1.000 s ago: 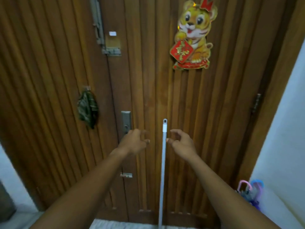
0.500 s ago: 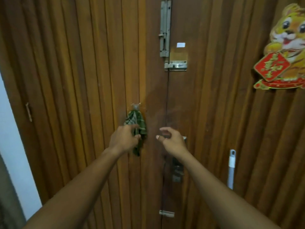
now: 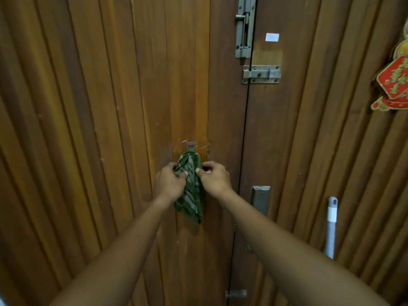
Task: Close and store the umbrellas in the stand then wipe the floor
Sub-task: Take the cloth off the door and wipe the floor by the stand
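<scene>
dark wooden door panels (image 3: 88, 129), ribbed with vertical slats, are faced at close range and fill the whole view. two bare forearms are stretched forward from the bottom edge and brought together at the middle. the left grip (image 3: 170, 184) is closed on the left edge of a green patterned cloth (image 3: 192, 202), with thumb and fingertips pinched into the fabric. the right grip (image 3: 214, 182) is closed on the cloth's right edge in the same manner, thumb in front. the cloth is thus held between the two grips: its upper part is bunched between them, and its lower part is left hanging below the hands in a point, against the left door leaf. its top appears to be hung from a small hook (image 3: 191, 145) fixed to the wood just above the hands.

to the right, well apart from both grips, a pale pole handle (image 3: 331, 224) is leaned against the right door leaf, its capped top a little lower than the hands. a metal lock plate (image 3: 260, 198) is set just beside the right wrist, and a small latch (image 3: 236, 294) is seen low on the seam. higher up, a hasp (image 3: 261, 74) and a slide bolt (image 3: 244, 29) are mounted across the seam, with a white sticker (image 3: 272, 37) beside the bolt. a red and gold decoration (image 3: 395, 82) is cut off by the right edge.
</scene>
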The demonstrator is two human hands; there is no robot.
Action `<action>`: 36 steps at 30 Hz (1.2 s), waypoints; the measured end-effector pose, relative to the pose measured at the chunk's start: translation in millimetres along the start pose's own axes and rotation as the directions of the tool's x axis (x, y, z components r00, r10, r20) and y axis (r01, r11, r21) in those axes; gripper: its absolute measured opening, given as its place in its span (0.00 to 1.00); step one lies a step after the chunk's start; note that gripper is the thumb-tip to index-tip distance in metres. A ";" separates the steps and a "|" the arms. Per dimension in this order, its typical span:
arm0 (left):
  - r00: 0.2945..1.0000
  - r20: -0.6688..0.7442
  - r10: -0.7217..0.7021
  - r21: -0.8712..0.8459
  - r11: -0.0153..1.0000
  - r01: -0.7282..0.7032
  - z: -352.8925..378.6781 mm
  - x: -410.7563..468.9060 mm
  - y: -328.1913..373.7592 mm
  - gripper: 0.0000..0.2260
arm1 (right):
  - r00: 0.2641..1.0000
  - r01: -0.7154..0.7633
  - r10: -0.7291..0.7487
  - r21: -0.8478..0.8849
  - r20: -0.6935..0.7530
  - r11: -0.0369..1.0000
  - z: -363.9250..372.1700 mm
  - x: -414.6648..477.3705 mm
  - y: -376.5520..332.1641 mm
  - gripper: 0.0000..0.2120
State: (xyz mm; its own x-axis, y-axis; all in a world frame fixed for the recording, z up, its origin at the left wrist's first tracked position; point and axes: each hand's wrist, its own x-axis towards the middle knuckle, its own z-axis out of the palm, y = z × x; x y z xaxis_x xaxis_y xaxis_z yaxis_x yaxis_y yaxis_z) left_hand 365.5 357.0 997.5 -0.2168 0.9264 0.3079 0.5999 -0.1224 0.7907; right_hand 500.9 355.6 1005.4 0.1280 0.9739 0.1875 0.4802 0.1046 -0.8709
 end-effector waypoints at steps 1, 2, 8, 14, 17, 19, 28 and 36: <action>1.000 0.013 0.001 -0.006 1.000 -0.001 1.3 3.1 -0.6 0.08 | 1.000 -0.007 0.007 -0.005 -0.005 1.000 1.0 2.8 0.2 0.12; 1.000 0.006 0.012 -0.007 1.000 -0.012 2.5 5.7 -0.6 0.06 | 1.000 -0.004 0.003 -0.012 -0.012 1.000 0.3 5.5 0.5 0.08; 0.949 -0.113 0.294 -0.096 0.948 -0.305 8.6 0.8 27.8 0.03 | 0.996 0.080 -0.072 0.141 -0.059 0.987 -43.9 8.1 -3.2 0.10; 0.876 0.119 0.468 -0.201 0.875 -0.440 45.9 -35.9 91.4 0.03 | 0.985 0.075 -0.040 0.209 -0.166 0.975 -132.4 -19.0 36.2 0.07; 0.818 0.329 0.471 -0.234 0.880 -0.413 84.4 -65.4 127.2 0.05 | 0.960 0.029 0.030 0.207 -0.278 0.978 -195.9 -51.2 71.3 0.06; 0.759 0.440 0.480 -0.218 0.877 -0.428 117.3 -89.1 150.6 0.07 | 0.956 -0.023 0.083 0.211 -0.281 0.977 -243.1 -79.3 98.3 0.07; 0.423 0.763 0.489 -0.296 0.846 -0.443 294.8 -269.9 254.2 0.09 | 0.919 -0.220 0.221 0.041 -0.328 0.975 -466.5 -246.5 245.5 0.06; 0.183 0.895 0.407 -0.300 0.852 -0.429 436.1 -419.5 304.4 0.07 | 0.858 -0.417 0.396 0.006 -0.328 0.909 -597.6 -372.8 375.1 0.03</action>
State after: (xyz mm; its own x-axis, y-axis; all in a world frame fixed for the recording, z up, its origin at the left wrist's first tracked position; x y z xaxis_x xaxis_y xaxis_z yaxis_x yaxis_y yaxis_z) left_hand 974.9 86.4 878.3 0.8936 0.4388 -0.0949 0.3733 -0.6088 0.7000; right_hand 1151.9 -88.6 880.2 0.5846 0.8105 -0.0349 0.3774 -0.3098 -0.8727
